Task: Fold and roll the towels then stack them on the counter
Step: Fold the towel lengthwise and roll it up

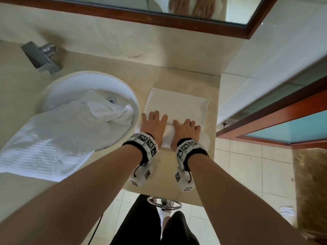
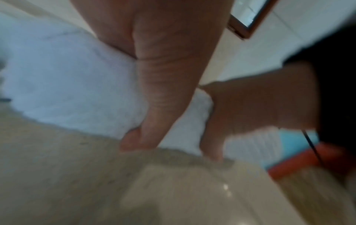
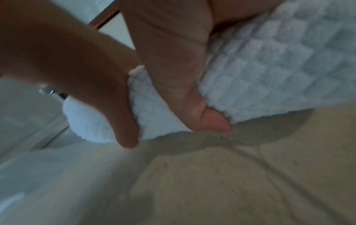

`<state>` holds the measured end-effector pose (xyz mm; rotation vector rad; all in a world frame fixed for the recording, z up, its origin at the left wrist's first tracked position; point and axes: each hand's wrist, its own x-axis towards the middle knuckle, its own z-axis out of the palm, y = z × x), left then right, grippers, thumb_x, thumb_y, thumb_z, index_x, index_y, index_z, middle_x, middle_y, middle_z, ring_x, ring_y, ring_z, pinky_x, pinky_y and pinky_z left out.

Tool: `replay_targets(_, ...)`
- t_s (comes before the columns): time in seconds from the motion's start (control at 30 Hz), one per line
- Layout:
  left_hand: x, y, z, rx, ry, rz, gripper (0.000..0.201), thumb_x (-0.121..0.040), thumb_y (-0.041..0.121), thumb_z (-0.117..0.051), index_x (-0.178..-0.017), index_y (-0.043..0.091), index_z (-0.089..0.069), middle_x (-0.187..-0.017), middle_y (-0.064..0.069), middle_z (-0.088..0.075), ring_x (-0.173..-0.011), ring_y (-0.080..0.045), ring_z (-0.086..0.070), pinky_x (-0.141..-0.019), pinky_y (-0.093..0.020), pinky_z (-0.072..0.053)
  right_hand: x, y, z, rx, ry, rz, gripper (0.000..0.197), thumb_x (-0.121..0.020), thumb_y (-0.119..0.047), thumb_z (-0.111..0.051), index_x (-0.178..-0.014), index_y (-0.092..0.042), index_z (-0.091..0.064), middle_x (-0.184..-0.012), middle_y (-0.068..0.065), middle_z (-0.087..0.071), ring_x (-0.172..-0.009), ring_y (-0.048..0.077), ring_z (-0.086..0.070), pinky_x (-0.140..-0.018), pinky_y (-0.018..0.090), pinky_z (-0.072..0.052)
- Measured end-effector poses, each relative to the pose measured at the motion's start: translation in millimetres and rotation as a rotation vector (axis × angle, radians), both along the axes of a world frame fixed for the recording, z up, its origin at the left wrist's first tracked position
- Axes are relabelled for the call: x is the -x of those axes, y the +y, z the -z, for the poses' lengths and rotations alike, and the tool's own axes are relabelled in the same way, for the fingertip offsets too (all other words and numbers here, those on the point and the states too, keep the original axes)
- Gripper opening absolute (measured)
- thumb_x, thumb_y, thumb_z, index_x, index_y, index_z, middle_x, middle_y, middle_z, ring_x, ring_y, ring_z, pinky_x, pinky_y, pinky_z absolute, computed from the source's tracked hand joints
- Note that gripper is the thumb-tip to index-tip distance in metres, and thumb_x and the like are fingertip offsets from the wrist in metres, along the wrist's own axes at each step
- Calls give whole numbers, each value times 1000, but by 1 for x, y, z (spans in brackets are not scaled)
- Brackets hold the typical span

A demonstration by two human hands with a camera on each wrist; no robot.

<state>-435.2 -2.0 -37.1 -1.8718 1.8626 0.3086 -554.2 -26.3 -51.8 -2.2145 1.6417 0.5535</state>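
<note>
Forearms, 2, bare, each banded at the wrist with a black-and-white marker cuff, reaching forward over the counter (image 1: 177, 80).

Left hand (image 1: 153, 126): palm down on the left part of the roll, fingers spread forward over it; thumb tucked low against the near side of the roll, as the left wrist view shows, though blurred.

Right hand (image 1: 185, 130): palm down on the right part of the same roll, just beside the left hand, thumb (image 3: 210, 120) pressed at the roll's near base where cloth meets stone. Neither hand clamps; both press and cup.

Towel in hand (image 1: 177, 105): white, waffle-textured, folded to a narrow strip on the counter right of the sink (image 1: 58, 85). Near end rolled up under both palms; far portion lies flat, unrolled.

Handling note: the roll looks about 1 third made. Best done with even pressure from both palms, thumbs drawing the core tight, both hands advancing at 1 pace so the ends stay level; an uneven push would likely cone the roll.

Second towel (image 1: 53, 138): white, loose, draped over the sink rim and counter; not yet folded.

Faucet (image 1: 42, 57) and mirror (image 1: 194, 16) beyond.
</note>
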Motion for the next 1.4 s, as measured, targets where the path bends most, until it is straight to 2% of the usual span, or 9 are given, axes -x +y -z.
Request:
replay_targets(0.13,-2,8,5,143,-28,63,70,-64,27,-77,-122,17,-39,-119,-9,-44,-103,-29,-45,-86,-44,-37,-4,-17,1,-82,40,7,79,-59,-28,-72,-130,-26,-37,-124,13,-43,-115,34,-39,-100,47,-34)
replay_targets(0.23,0,-9,2,65,-4,47,81,-62,29,-80,-129,21,-35,-127,-7,-41,-112,-29,-43,-92,-45,-36,-4,-14,-1,-1,47,12,80,-59,-25,-75,-128,-24,-34,-123,12,-41,-113,32,-39,-99,46,-34)
replay_targets(0.37,-7,-42,-1,-164,45,30,95,-57,28,-82,-137,25,-31,-135,-6,-37,-126,-30,-36,-105,-53,-28,-7,2,-1,257,37,-10,52,-76,-10,-65,-122,-15,-41,-119,13,-45,-109,33,-42,-99,47,-35)
replay_targets(0.53,-26,-82,20,-364,82,64,108,-38,46,-83,-135,33,-38,-124,1,-55,-109,-27,-56,-90,-50,-47,-7,-28,-6,97,15,11,74,-66,-15,-72,-131,-16,-37,-127,14,-41,-115,34,-40,-102,47,-34)
replay_targets(0.67,-15,-80,1,-263,75,82,112,-42,40,-89,-137,30,-32,-129,-4,-44,-121,-29,-44,-105,-54,-34,-3,-52,-2,-62,-43,29,85,-54,-20,-76,-130,-24,-38,-125,10,-42,-117,33,-40,-104,47,-34)
replay_targets(0.9,-12,-53,9,63,54,147,91,-60,46,-81,-133,25,-31,-126,-2,-42,-110,-23,-43,-89,-43,-39,1,-69,1,-165,-36,-15,98,-47,-28,-79,-135,-25,-35,-131,9,-41,-122,32,-38,-107,49,-33)
replay_targets(1.07,-16,-85,5,-147,163,129,101,-48,42,-88,-134,37,-34,-125,7,-44,-118,-22,-42,-95,-50,-39,-1,-55,4,33,-45,-24,89,-48,-32,-79,-126,-26,-37,-117,6,-43,-107,28,-41,-96,47,-36)
replay_targets(1.23,-23,-109,4,-338,235,117,116,-42,35,-85,-144,43,-29,-128,9,-48,-122,-22,-42,-97,-47,-40,-8,-31,9,308,-47,75,50,-67,-11,-69,-113,-13,-49,-101,9,-51,-92,31,-48,-87,44,-41)
replay_targets(1.4,-26,-119,8,-371,285,83,123,-31,34,-83,-142,46,-32,-116,8,-56,-110,-20,-52,-86,-39,-47,-7,-52,1,149,-24,59,68,-64,-18,-70,-124,-19,-39,-115,7,-46,-105,29,-43,-96,42,-37)
